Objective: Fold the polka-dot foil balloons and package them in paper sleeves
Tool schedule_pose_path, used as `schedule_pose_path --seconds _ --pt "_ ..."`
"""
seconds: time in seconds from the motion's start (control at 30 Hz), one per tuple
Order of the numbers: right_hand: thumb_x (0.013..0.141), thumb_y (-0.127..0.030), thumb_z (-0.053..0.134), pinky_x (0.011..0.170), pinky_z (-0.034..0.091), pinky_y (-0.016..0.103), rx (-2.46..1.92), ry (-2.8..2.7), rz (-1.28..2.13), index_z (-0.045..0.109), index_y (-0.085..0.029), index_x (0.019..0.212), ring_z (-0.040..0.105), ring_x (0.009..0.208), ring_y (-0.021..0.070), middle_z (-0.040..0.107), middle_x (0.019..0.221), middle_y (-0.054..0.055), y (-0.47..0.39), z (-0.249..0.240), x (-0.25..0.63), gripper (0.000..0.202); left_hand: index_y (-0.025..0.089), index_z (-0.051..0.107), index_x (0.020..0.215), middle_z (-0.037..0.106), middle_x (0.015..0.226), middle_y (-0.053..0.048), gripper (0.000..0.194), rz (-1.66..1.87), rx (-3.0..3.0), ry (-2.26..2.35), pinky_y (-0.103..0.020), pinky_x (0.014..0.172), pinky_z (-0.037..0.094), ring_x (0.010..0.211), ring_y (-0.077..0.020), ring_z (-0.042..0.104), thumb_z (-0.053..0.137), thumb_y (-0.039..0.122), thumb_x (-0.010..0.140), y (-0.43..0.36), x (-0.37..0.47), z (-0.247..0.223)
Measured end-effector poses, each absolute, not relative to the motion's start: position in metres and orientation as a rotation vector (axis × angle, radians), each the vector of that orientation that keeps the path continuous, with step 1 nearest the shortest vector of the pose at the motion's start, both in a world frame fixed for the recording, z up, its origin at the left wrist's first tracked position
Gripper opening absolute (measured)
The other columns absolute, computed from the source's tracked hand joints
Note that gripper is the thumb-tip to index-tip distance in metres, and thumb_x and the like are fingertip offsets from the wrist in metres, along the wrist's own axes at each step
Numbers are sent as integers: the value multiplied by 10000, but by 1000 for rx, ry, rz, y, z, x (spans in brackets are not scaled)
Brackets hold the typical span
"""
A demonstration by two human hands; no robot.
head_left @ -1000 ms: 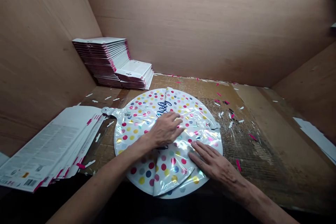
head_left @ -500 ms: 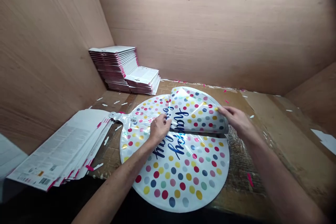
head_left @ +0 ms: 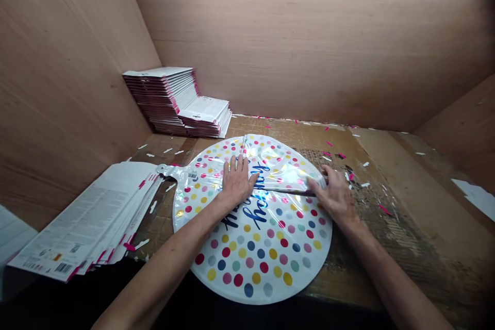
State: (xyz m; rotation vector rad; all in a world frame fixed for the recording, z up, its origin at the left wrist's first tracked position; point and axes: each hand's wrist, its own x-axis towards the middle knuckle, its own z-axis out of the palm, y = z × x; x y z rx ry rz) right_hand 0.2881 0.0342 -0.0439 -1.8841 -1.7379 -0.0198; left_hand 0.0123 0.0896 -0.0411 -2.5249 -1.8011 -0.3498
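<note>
We've got a flat polka-dot foil balloon (head_left: 263, 263) on the cardboard worktop (head_left: 390, 175), near edge overhanging. Printed cards (head_left: 88, 216) fan out to its left. Our left hand (head_left: 236, 184) lies spread across the lettering (head_left: 260, 201); our right hand (head_left: 337, 197) pinches the folded flap (head_left: 288, 172). Farther back, stacked folded cards (head_left: 154, 100) sit against plywood (head_left: 290, 36).

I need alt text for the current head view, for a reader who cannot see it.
A person's left hand lies spread on a flat, round, white foil piece with multicoloured dots, while the right hand touches the right end of its folded flap. The foil rests on a brown, taped cardboard surface; a stack of white, pink-edged cards stands behind, left.
</note>
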Motion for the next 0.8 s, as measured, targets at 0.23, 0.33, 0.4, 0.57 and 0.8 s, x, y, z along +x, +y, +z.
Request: schedule_pose_path --seconds 0.23,0.33,0.4,0.57,0.8 --pt "881 -84 444 1038 413 436 -1539 -2781 -281 550 -63 1301 516 1271 309 562 1371 212 58 -18 242 434 55 353 1499 304 1587 -197 729 -329 -2564 -1893 -492 1215 181 1486 -334 236 204 563 998 92 4 -56" --pt "915 -21 352 963 466 367 -1782 -2825 -249 544 -27 1287 577 1198 280 599 1308 226 61 -8 235 419 49 302 1522 272 1593 -217 786 -371 -2636 -1968 -501 1216 163 1497 -329 204 156 608 988 99 1 -51" --pt "919 -30 371 895 493 340 -1930 -2816 -181 577 -32 1230 631 1099 271 646 1214 220 45 2 235 373 62 285 1531 258 1598 -216 792 -395 -2689 -1995 -519 1217 139 1505 -327 173 151 621 985 105 -2 -47" --pt "877 -11 430 683 529 328 -2467 -2558 27 676 -73 1030 708 866 284 712 956 204 -15 26 215 296 42 292 1518 224 1603 -235 772 -611 -2834 -1775 -537 1199 223 1505 -344 161 358 582 970 81 -2 -27" --pt "919 -332 562 896 541 412 -1644 -2580 401 254 -89 1540 635 1149 307 600 1319 242 -57 14 180 735 177 652 1149 625 1305 -146 275 -988 -2896 -1089 -467 1033 503 1274 -276 553 489 151 929 -2 -10 -39"
